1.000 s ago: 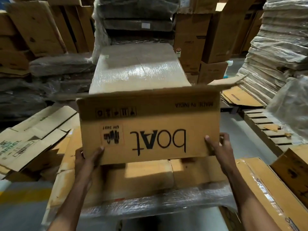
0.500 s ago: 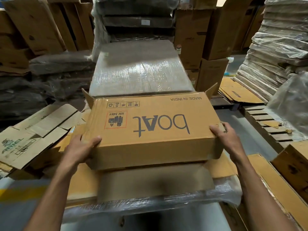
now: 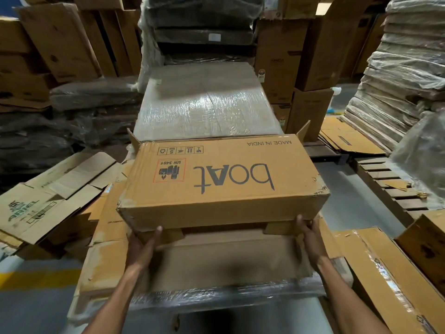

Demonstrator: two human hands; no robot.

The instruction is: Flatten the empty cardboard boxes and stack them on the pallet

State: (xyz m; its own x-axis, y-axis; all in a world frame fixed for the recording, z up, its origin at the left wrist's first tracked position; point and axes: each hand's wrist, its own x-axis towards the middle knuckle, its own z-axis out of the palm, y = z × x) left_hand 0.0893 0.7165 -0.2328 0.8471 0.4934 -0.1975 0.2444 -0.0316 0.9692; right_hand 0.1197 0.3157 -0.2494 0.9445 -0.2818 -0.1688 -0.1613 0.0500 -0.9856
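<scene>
Cardboard box [image 3: 224, 179] with boAt printed on top is hanging in your two hands, just above a pile of flat cardboard [image 3: 228, 261] that is wearing shiny plastic film [image 3: 216, 297]. It is not lying on the pile yet, and it is keeping its full box shape, with small flaps poking up at the far corners and loose flaps dangling under the near edge. Your left hand [image 3: 144, 247] is gripping the near bottom edge on the left side: the thumb is pressing on the near wall and the other fingers are tucking underneath, where I cannot see them. Your right hand [image 3: 310, 237] is doing the same on the right side. I am guessing the box is feeling light, since it is meant to be empty, but it is wide, so it is likely tipping easily unless both ends are being held. The folds are looking stiff and the big sides are probably bending more easily, so pushing on the sides should be the way to squash it flat. The near right corner is looking torn and crumpled, so I would not be pulling there; holding by the firm bottom edge near each end is looking safest. A big wrapped bundle [image 3: 207, 109] is sitting just behind the box. A flat Ariel box [image 3: 48, 201] is lying to your left, and a bare wooden pallet [image 3: 390, 186] is lying on the floor to your right.
</scene>
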